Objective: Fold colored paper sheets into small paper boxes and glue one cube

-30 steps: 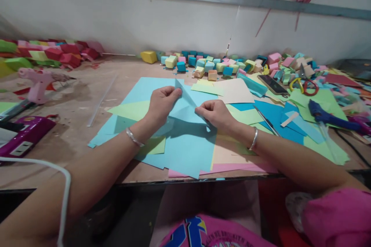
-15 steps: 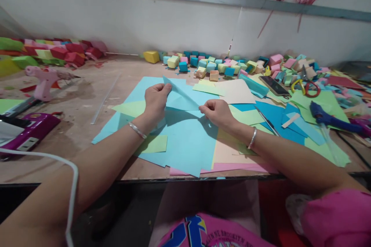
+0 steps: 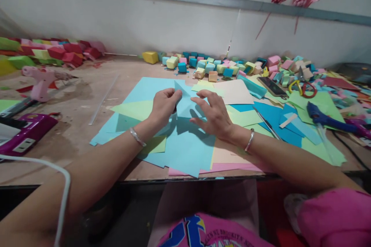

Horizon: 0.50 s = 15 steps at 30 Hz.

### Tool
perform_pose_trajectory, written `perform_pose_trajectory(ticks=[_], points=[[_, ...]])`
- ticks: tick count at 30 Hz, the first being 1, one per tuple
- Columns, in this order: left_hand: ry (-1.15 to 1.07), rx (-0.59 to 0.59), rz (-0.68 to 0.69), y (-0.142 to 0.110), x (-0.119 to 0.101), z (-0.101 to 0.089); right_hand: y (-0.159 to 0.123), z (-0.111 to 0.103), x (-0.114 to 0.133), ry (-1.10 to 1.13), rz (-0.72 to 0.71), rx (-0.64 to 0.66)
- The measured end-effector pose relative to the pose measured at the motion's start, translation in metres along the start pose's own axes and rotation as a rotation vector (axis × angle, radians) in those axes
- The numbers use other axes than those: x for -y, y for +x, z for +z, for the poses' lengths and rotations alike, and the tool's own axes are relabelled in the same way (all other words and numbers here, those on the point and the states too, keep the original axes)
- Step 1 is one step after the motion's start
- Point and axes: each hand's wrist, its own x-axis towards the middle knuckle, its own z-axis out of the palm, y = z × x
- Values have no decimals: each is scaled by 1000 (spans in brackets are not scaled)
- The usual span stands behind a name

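Note:
Between the thumb and fingers of my left hand (image 3: 165, 104) is a folded piece of light blue paper (image 3: 185, 104), held up over the sheets on the table. Just right of it, my right hand (image 3: 215, 115) has its thumb and fingers spread apart, with nothing in them. Whether a fingertip brushes the paper I cannot tell. Beneath both hands lie larger light blue sheets (image 3: 185, 150). A pale green sheet (image 3: 133, 110) extends left from under my left wrist, and a smaller green piece (image 3: 156, 144) lies nearer the front.
Small coloured paper boxes (image 3: 213, 76) line the wall. To the right are a phone (image 3: 271, 86), scissors (image 3: 302, 85), a pen (image 3: 266, 123) and a blue glue gun (image 3: 330, 119). Leftward are a pink glue gun (image 3: 40, 83), a purple power strip (image 3: 27, 133) and a white cable (image 3: 65, 189).
My right hand has let go of the paper's right corner and opened its fingers. My left hand has shifted slightly right, still holding the paper, which now stands more upright.

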Motion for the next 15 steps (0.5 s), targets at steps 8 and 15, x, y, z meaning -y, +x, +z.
perform_pose_trajectory(ticks=[8,15], points=[[-200,99,-64,5,10,0,1,6,-5,610,253,25],[-396,282,-245,3,11,2,3,3,-5,796,727,-76]])
